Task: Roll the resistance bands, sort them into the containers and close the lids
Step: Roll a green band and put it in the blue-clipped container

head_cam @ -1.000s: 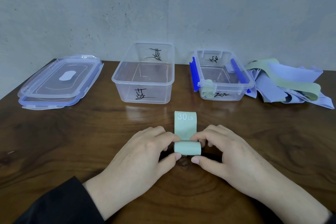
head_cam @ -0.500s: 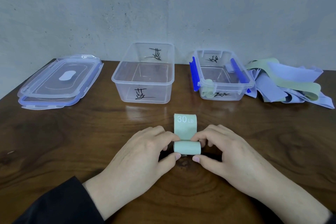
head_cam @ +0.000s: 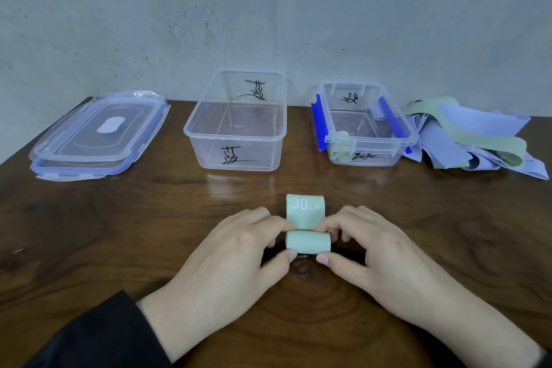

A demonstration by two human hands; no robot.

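Honestly, we've got the left hand point(head_cam: 230, 251) and right hand point(head_cam: 373, 251) pinching the half-rolled green band point(head_cam: 308, 243) mid-desk point(head_cam: 119, 233), fingers curled on its ends; ease off and we'd expect the springy roll to unwind before reaching a container.

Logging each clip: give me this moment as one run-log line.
hands: left and right pinch green band | band: mostly rolled, 30 LB tail flat | right box: one green roll | middle box: empty | lids: off
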